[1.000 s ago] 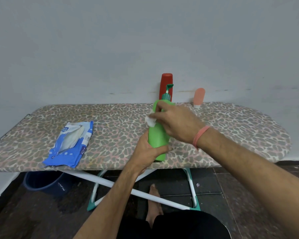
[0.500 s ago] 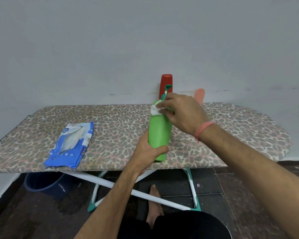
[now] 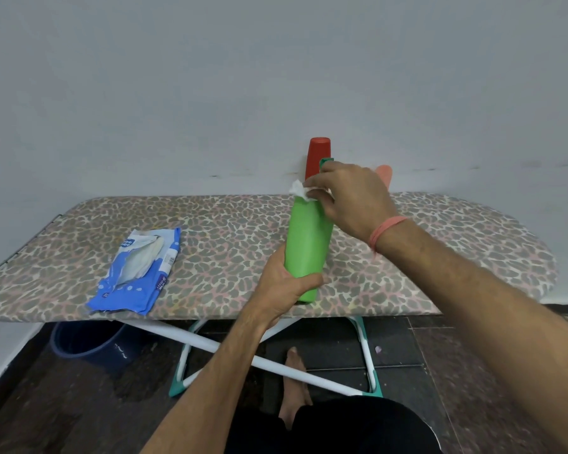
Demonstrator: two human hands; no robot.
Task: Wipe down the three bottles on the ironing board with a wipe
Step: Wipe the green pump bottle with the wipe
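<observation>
A green pump bottle (image 3: 307,247) stands upright near the front edge of the leopard-print ironing board (image 3: 230,231). My left hand (image 3: 284,288) grips its lower part. My right hand (image 3: 351,198) pinches a small white wipe (image 3: 300,190) against the bottle's shoulder, covering most of the pump head. Behind them, against the wall, stands a tall red bottle (image 3: 317,155). A small peach bottle (image 3: 386,173) peeks out past my right hand; most of it is hidden.
A blue pack of wipes (image 3: 138,271) lies open on the left part of the board. Under the board are its white and teal legs (image 3: 191,365), a dark blue bucket (image 3: 92,345) at the left, and a bare foot (image 3: 295,385) on dark floor tiles.
My right hand has carried the wipe up the green bottle, from its upper body to the shoulder at the pump. My left hand keeps its grip low on the bottle.
</observation>
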